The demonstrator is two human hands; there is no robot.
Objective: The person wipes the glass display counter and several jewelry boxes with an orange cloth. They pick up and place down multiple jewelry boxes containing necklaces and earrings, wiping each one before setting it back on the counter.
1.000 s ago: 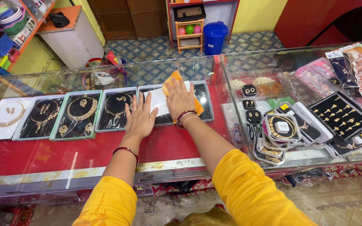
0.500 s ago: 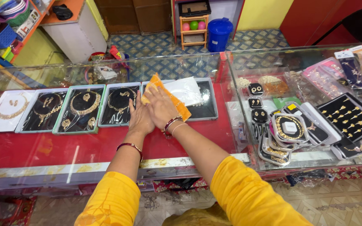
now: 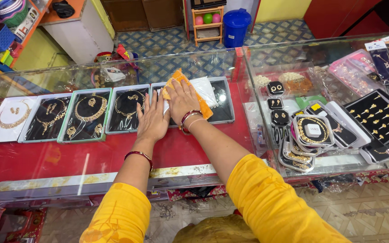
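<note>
The person is leaning over a red-topped glass display surface [image 3: 68, 157], and the step in hand looks like wiping a boxed jewellery set with a cloth. The right hand [image 3: 183, 101] is lying flat, fingers spread and pressing down on an orange cloth [image 3: 203, 107], which is lying diagonally across the dark jewellery tray [image 3: 225, 105] at the right end of a row; a white sheet [image 3: 203, 87] is showing beside the cloth on that same tray. The hand is not clamping anything, only pinning the cloth under the palm. The left hand [image 3: 153, 119] is also open and flat, resting palm down at the near edge of the neighbouring necklace tray [image 3: 127, 108], just beside the right hand, seemingly steadying things. Farther left, 3 more necklace trays are lying side by side, the nearest being a green-edged tray [image 3: 86, 114]. To the right, stacked bangle boxes [image 3: 314, 132] and an earring tray [image 3: 379, 114] are sitting on the glass. Judging from this, the next move is calling for even pressure so the cloth is sliding over the tray without dragging it, while the left hand is keeping the neighbouring tray from shifting.
</note>
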